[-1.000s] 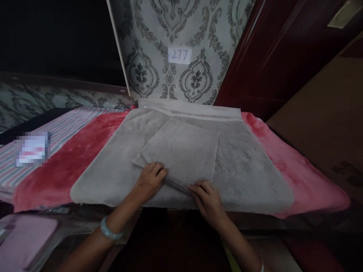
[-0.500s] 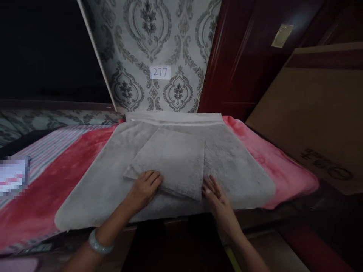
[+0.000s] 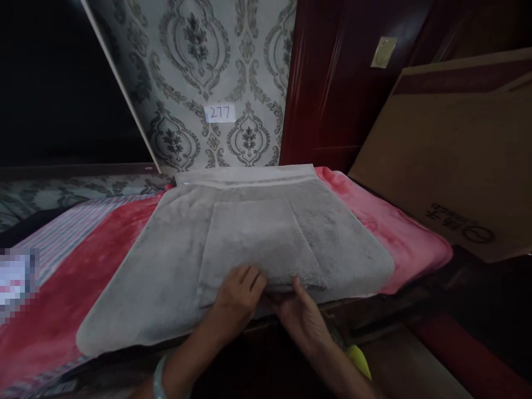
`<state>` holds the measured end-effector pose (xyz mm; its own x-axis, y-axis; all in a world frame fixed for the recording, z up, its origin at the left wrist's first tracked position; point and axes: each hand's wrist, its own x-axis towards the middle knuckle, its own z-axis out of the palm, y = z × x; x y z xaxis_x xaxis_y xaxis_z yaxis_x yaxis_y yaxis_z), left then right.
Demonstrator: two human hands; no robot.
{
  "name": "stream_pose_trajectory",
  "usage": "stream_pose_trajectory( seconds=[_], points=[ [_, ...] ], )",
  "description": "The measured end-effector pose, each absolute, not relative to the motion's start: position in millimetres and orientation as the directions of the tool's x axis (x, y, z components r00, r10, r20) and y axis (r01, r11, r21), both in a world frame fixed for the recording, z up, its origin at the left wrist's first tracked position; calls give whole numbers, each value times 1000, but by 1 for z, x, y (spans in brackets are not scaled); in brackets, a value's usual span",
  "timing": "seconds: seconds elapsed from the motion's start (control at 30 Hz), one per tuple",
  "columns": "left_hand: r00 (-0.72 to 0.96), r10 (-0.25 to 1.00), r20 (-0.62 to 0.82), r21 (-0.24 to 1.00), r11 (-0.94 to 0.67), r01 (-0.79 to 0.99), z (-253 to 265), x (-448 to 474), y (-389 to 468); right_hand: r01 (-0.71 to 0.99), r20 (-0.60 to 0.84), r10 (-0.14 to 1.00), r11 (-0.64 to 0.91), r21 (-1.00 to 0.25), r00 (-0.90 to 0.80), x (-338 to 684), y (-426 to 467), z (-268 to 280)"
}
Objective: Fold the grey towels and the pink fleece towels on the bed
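A folded grey plush towel (image 3: 249, 238) lies on a larger spread-out grey plush mat (image 3: 166, 277). Its layers show along the near edge. My left hand (image 3: 241, 293) has its fingers curled over the middle of that near edge, thumb out of sight. To its right, my right hand (image 3: 297, 316) grips the same edge, thumb on top and fingers tucked under, partly hidden. A pale bracelet (image 3: 159, 379) circles my left wrist.
Beneath the mat, a pink-red blanket (image 3: 399, 233) shows on both sides, with striped cloth (image 3: 62, 227) at left. A dark screen (image 3: 70, 94) stands back left; a cardboard box (image 3: 453, 149) leans at right. A label reading 277 (image 3: 220, 113) is on the patterned wall.
The folded towel has turned so its near edge faces me more squarely. My left hand has moved right and nearer; my right hand has come in to grip the near edge.
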<state>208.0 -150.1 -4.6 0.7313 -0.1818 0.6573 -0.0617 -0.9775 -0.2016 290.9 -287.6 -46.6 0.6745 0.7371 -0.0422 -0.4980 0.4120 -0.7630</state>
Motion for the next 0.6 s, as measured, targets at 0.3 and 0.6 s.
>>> stream_pose_trajectory(
  seconds=[0.3, 0.6],
  points=[
    [719, -77, 691, 29, -991, -134, -18, 180, -155, -725, -295, 729, 383, -573, 618, 295, -272, -51],
    [846, 411, -341, 889, 432, 149, -27, 119, -118, -692, -239, 710, 456, -560, 662, 311, -268, -12]
  ],
)
